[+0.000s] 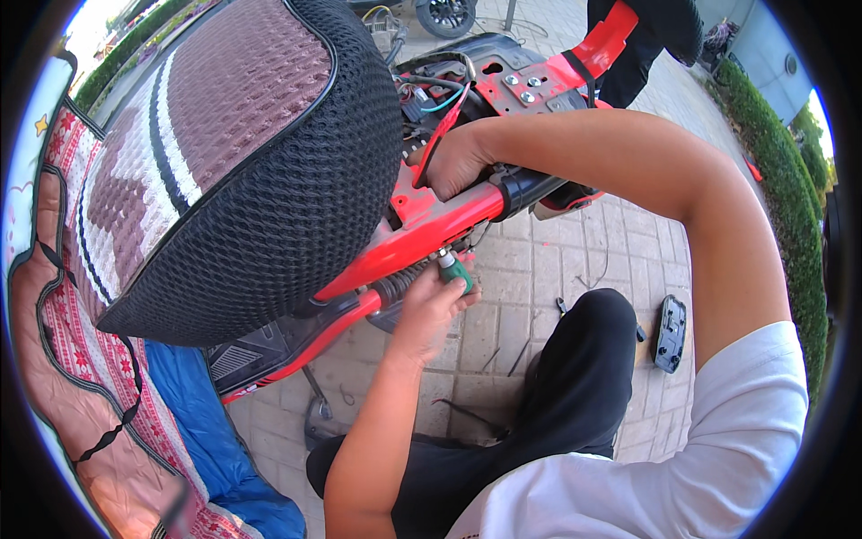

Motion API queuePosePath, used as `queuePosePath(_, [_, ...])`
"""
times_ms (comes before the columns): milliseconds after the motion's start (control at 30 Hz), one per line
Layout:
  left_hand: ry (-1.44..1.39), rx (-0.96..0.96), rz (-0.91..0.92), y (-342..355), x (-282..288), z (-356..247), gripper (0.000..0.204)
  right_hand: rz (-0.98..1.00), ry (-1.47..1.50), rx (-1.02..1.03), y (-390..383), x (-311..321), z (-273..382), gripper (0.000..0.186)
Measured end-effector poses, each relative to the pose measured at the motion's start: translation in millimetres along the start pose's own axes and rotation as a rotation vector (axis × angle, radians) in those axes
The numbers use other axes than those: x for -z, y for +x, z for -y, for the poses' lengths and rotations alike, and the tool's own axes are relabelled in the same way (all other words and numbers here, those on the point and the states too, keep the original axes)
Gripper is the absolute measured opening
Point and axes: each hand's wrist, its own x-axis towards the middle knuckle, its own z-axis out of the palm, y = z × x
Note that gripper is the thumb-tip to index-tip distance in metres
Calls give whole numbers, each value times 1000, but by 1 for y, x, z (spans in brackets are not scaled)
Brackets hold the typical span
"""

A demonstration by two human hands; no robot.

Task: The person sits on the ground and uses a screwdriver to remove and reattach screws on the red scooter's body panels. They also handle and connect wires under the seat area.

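Observation:
A red scooter frame stands in front of me, with its bodywork off at the rear. My left hand grips a short green-handled driver tool; its silver end points up at the underside of the red frame tube, and I cannot tell whether it is seated on a fastener. Over the top of the frame reaches my right hand, down into the gap beside the wiring. The frame and a red strip hide most of its fingers. A coil spring sits just left of my left hand.
A padded seat with a mesh cover fills the left. Beside it hangs a quilted blanket. On the paving lie a black plastic cover and several small tools. A person in black trousers stands beyond the scooter's rear.

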Motion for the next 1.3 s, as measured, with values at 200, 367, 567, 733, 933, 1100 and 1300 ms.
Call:
queuePosePath(200, [372,-73,-130,3,2,6,39,-31,8,36,0,-2,3,47])
queuePosePath(367, [14,30,-11,-7,0,-4,42,5,-19,43,3,1,-1,46])
queuePosePath(567, [366,-48,-132,-3,-7,-1,38,37,77,34,8,-3,-7,60])
queuePosePath(733, [140,-24,-16,-5,-3,-4,31,110,16,-34,5,4,0,64])
queuePosePath(933, [321,-117,-114,-2,-5,4,29,151,127,-61,12,2,-9,62])
queuePosePath(1100, [134,-51,3,-3,0,-1,39,-41,73,64,6,-8,-9,48])
queuePosePath(1300, [344,-135,-128,6,-2,7,37,-33,-1,1,-5,0,5,45])
